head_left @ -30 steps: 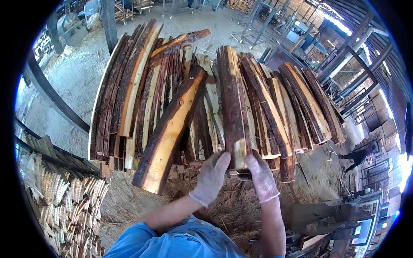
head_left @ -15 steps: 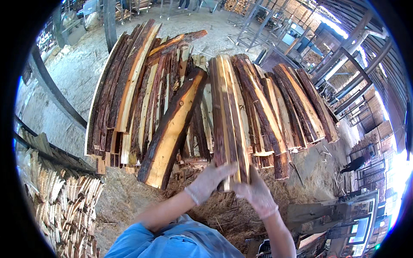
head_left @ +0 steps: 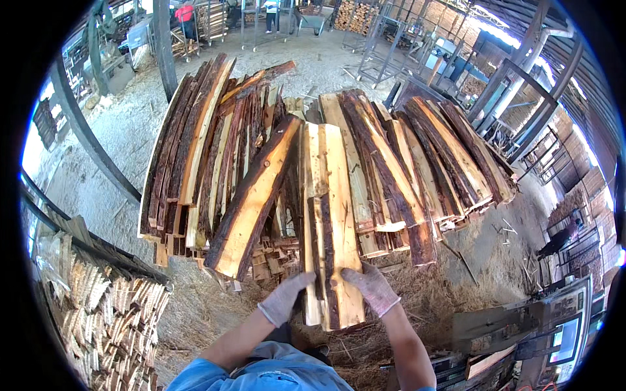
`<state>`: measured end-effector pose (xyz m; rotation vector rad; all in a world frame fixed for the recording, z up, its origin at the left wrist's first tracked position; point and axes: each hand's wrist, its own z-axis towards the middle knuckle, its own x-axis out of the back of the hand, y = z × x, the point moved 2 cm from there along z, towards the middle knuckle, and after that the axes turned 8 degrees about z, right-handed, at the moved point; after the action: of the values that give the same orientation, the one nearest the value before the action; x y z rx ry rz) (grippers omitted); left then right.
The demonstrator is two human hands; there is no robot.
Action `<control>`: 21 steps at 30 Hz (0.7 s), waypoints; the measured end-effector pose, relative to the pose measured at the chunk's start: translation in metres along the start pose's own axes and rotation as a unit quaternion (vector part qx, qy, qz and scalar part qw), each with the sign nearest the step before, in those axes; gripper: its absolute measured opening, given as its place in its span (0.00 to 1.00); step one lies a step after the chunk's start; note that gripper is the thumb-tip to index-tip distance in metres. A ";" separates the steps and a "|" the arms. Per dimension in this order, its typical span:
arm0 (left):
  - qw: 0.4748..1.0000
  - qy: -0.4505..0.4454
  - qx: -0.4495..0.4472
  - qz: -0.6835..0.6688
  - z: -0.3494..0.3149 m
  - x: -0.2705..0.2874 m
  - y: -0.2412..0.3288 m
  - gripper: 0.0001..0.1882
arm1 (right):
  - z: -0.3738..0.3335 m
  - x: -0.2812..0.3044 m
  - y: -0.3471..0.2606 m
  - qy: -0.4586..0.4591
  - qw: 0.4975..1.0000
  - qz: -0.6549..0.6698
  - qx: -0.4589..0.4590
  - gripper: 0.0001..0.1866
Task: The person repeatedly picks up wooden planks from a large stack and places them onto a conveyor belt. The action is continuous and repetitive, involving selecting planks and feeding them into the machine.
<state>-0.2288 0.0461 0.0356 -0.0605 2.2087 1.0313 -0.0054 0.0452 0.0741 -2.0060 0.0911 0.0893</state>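
Two bark-edged wooden boards lie side by side on top of the stack, their near ends sticking out toward me. My left hand (head_left: 285, 300), in a pale glove, is closed on the left edge of the narrower board (head_left: 313, 241). The wider board (head_left: 340, 221), yellow with a dark bark strip, is gripped at its right edge by my right hand (head_left: 372, 289), thumb on top and fingers hidden below. Just left of them a broad bark-edged board (head_left: 251, 202) rests slanted across the pile.
Long bark-covered boards (head_left: 189, 143) are heaped on the left, with more boards (head_left: 450, 156) on the right. Split wood (head_left: 124, 319) is piled at lower left. A metal post (head_left: 98, 150) stands beyond it. A machine with a screen (head_left: 564, 339) is at lower right.
The boards under my hands have turned, showing broad yellow faces, and come nearer to me. My hands have moved apart to their two sides.
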 end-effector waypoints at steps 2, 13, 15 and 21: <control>0.997 -0.027 -0.066 -0.012 0.017 0.002 0.012 0.26 | -0.006 -0.001 -0.001 0.013 0.998 0.055 -0.003 0.25; 0.984 0.090 -0.108 0.110 0.032 -0.001 -0.006 0.24 | -0.121 0.005 -0.060 0.175 0.948 -0.218 0.153 0.24; 0.989 0.106 -0.082 0.064 -0.001 -0.040 -0.004 0.27 | -0.129 0.008 -0.060 0.234 0.892 -0.311 0.231 0.22; 0.938 0.153 -0.186 0.249 -0.017 -0.061 -0.029 0.23 | -0.113 -0.034 -0.051 0.310 0.699 -0.576 0.288 0.23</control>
<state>-0.1824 0.0003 0.0609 0.1920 2.3271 1.8229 -0.0310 -0.0353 0.1711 -1.0737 -0.6458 -1.2719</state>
